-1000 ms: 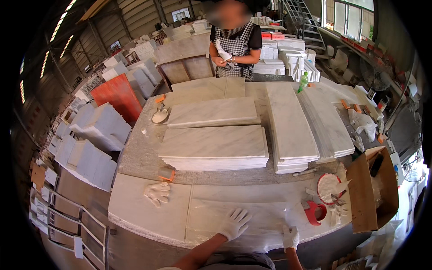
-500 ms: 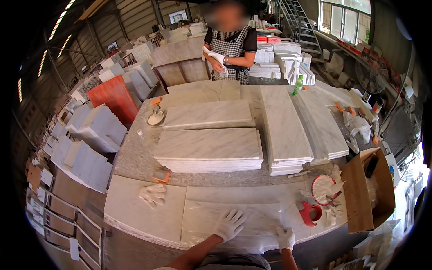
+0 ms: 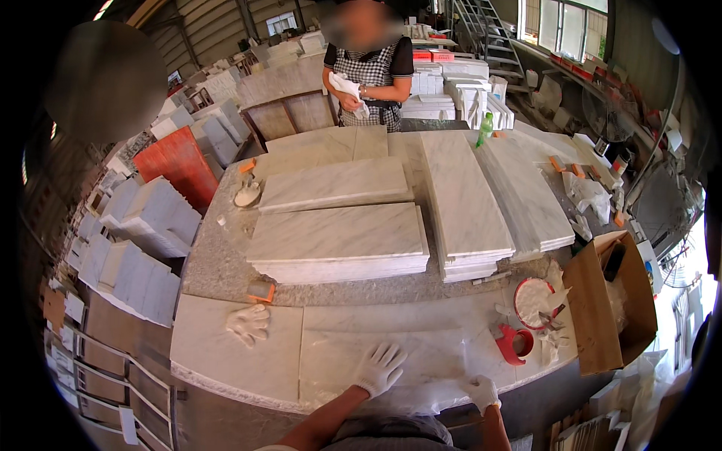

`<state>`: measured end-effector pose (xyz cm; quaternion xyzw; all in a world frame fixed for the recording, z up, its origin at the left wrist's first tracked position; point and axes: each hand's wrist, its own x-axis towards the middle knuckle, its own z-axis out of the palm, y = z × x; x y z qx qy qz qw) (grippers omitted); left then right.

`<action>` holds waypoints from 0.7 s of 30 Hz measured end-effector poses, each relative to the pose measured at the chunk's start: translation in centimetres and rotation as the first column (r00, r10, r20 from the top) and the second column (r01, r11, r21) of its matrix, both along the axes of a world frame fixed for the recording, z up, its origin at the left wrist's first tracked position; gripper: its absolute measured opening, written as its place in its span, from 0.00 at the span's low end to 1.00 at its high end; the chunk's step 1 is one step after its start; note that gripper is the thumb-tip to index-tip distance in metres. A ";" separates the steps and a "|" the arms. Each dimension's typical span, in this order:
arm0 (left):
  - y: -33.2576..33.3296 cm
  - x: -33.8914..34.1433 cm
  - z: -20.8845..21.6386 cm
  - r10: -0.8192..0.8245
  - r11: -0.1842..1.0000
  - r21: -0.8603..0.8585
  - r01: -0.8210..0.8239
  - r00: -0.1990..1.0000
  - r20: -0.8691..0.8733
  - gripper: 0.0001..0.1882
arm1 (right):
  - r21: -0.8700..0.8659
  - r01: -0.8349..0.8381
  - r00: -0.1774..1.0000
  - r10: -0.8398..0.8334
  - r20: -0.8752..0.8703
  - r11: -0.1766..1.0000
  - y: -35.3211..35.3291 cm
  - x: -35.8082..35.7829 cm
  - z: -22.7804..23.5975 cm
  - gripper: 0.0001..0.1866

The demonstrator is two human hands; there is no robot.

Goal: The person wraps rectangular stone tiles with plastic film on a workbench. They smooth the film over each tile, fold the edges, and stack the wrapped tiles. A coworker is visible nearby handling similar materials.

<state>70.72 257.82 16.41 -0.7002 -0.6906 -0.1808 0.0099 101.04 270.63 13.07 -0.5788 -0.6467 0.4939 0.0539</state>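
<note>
Film (image 3: 430,362) lies beneath the splayed left hand (image 3: 381,368); the right hand (image 3: 482,392) curls at its edge, grasp unclear.

A ribbed wall (image 3: 203,30) with a small bright window (image 3: 281,24) closes the far left of the workshop, while metal stairs (image 3: 492,41) climb beside a larger paned window (image 3: 564,24) at the far right, where daylight shows. Along the left, pale slab stacks (image 3: 154,210) and a red board (image 3: 177,167) stand over a dull brownish-grey floor (image 3: 113,319).
</note>
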 end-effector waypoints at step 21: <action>0.3 0.4 -2.8 -0.008 0.993 -0.121 0.003 0.999 -0.044 0.28 | -0.364 0.074 0.933 -0.194 -0.303 0.928 -3.3 -0.2 1.2 0.16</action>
